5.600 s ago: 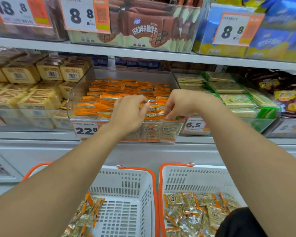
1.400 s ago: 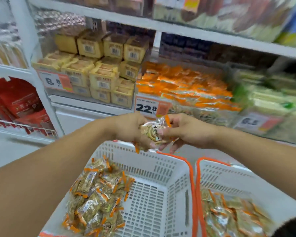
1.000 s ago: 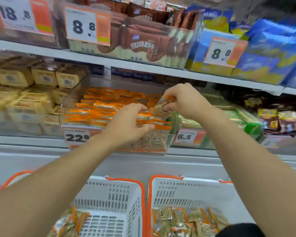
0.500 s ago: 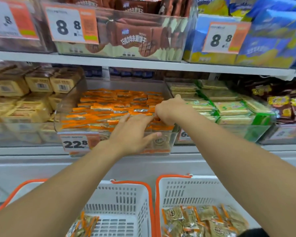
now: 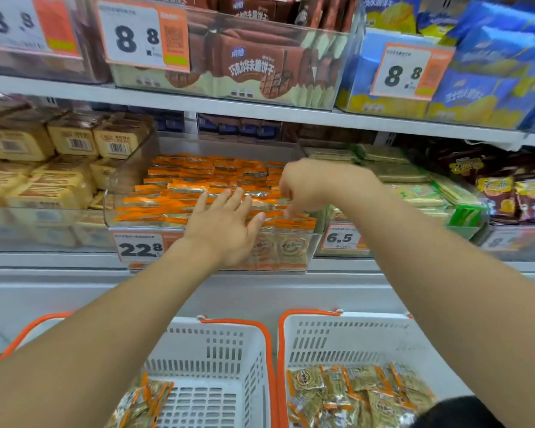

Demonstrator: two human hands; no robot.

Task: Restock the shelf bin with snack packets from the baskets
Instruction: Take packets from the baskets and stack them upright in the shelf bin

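Below both hands' grip, snack packets fill the bin.

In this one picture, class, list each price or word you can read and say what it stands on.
"8 8": tag on the brown biscuit bin.
"8 8": tag on the blue pack bin.
"22 8": tag on the orange packet bin.
"6.5": tag on the green pack bin.
Top left tag: partly cut off.
Chinese pack lettering, barcodes: too blurred.

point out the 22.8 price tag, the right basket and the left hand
22.8 price tag (image 5: 139, 248), head view, on the printed digits
right basket (image 5: 349, 338), head view, on its slotted back wall
left hand (image 5: 221, 228), head view, on the back of the hand
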